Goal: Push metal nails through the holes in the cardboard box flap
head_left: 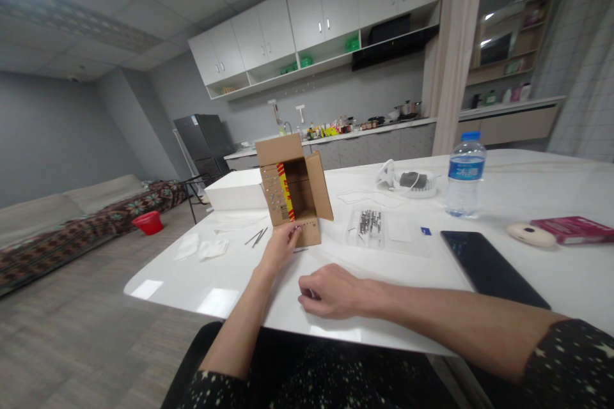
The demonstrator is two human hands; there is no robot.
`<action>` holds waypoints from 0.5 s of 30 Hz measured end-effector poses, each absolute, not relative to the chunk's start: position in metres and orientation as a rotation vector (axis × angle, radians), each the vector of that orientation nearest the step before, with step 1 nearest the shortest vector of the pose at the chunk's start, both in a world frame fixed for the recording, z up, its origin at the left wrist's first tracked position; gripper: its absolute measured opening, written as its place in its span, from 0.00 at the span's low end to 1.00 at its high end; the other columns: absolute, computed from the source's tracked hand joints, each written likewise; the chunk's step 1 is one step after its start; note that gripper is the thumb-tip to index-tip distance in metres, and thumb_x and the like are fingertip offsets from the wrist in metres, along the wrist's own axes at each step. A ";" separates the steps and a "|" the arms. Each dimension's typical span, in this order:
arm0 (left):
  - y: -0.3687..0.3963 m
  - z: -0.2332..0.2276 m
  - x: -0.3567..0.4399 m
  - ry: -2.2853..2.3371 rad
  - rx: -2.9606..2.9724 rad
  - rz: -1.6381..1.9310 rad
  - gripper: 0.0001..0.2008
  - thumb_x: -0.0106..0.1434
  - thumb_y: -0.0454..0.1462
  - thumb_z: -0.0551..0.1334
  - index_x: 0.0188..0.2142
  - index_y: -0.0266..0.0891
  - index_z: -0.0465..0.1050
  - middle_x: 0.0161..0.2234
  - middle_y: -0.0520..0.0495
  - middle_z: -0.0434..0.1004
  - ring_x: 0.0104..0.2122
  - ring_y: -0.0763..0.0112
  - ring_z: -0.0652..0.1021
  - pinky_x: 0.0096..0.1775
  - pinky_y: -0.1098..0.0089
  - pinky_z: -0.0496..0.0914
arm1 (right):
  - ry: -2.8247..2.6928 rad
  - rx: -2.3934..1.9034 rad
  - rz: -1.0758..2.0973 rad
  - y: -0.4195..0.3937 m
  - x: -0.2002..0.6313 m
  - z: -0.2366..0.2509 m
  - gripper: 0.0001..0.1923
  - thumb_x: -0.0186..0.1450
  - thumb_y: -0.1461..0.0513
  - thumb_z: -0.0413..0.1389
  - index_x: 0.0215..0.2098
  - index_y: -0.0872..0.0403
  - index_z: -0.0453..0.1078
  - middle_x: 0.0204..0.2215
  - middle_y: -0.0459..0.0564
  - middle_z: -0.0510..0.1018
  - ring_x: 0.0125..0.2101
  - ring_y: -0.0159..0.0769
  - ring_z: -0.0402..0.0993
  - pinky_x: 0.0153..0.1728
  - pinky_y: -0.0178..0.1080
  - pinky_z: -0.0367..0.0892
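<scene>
An open cardboard box [307,188] stands on the white table, its opening toward me and its flaps spread. Small shiny dots cover its left flap, beside a yellow-and-red strip [284,192]. My left hand [282,241] is at the lower flap [309,232], fingers pinched together against it; anything between them is too small to name. A row of tiny dots runs along that flap. Nearer to me, my right hand [330,292] rests on the table with curled fingers, and its inside is hidden. A clear compartment case [367,230] with small metal pieces lies to the right.
Thin dark sticks [259,238] and white tissues [212,249] lie left of the box, before a white carton [237,190]. On the right are a tablet [489,268], a water bottle [464,176], a maroon box [573,230] and a white corded device [415,182].
</scene>
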State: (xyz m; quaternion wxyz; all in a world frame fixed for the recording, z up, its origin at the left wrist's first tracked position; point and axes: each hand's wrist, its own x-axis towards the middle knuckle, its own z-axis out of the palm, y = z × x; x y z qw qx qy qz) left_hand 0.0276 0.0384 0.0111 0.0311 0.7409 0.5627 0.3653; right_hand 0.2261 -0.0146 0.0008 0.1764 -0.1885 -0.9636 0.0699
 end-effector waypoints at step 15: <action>0.036 0.013 0.028 1.810 2.294 1.110 0.15 0.69 0.44 0.52 0.39 0.40 0.75 0.34 0.45 0.80 0.35 0.64 0.79 0.39 0.67 0.70 | -2.727 -0.527 0.216 -0.015 0.226 0.001 0.13 0.67 0.56 0.50 0.30 0.55 0.70 0.24 0.46 0.77 0.21 0.29 0.63 0.24 0.35 0.48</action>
